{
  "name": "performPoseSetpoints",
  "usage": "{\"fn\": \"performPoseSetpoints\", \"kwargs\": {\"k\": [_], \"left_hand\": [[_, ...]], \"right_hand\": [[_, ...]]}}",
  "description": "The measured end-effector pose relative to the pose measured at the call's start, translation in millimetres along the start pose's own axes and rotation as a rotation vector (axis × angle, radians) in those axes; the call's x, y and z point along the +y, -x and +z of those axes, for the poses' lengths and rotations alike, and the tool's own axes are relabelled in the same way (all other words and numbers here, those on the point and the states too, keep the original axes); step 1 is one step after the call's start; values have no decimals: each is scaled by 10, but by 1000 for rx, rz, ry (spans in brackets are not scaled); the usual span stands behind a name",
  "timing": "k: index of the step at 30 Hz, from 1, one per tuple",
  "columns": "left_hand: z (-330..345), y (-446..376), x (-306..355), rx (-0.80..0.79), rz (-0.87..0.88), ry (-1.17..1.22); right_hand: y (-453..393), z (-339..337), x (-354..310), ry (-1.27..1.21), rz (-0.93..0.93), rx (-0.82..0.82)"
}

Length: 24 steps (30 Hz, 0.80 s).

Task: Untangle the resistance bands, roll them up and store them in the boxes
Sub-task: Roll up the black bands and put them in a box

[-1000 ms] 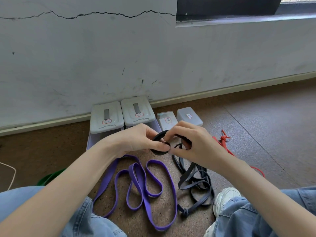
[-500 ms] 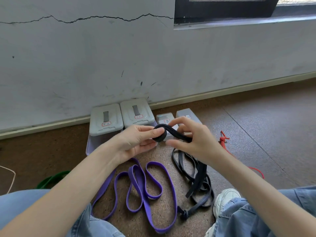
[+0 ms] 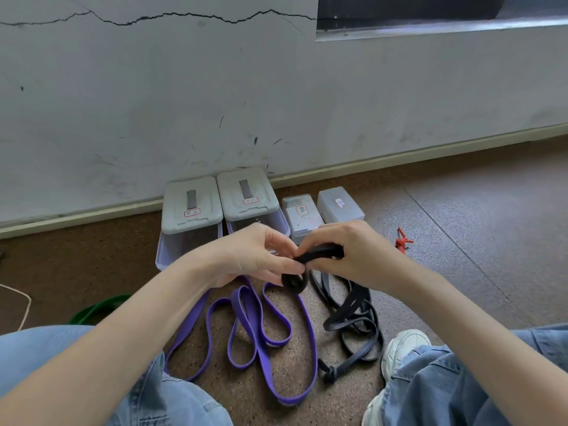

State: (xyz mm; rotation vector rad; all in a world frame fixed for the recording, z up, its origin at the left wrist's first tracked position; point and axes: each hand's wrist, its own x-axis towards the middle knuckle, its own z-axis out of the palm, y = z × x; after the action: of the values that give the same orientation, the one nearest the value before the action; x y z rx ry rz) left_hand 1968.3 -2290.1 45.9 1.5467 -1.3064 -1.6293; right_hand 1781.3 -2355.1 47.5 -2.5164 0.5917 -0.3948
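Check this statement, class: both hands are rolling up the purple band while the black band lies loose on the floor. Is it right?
Not quite. The head view shows the left hand and right hand rolling the black band, its free end trailing to the floor. The purple band is the one lying loose on the floor, untouched.

scuffed grey-white wall (image 3: 153, 103) with a long dark crack (image 3: 159, 18) near the top, dark window frame (image 3: 408, 7) upper right above a pale sill, cream skirting board (image 3: 399, 158), brown speckled floor (image 3: 476, 226), even daylight
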Motion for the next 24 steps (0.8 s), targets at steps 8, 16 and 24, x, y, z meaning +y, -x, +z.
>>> {"fn": "performPoseSetpoints", "kwargs": {"k": [8, 16, 24], "left_hand": [[2, 1, 77, 231, 189, 290], [108, -65, 33, 403, 238, 232], [154, -23, 21, 342, 226, -334]], "right_hand": [[14, 33, 48, -729, 250, 147], [4, 82, 75, -675, 310, 197], [-3, 13, 28, -53, 91, 208]]}}
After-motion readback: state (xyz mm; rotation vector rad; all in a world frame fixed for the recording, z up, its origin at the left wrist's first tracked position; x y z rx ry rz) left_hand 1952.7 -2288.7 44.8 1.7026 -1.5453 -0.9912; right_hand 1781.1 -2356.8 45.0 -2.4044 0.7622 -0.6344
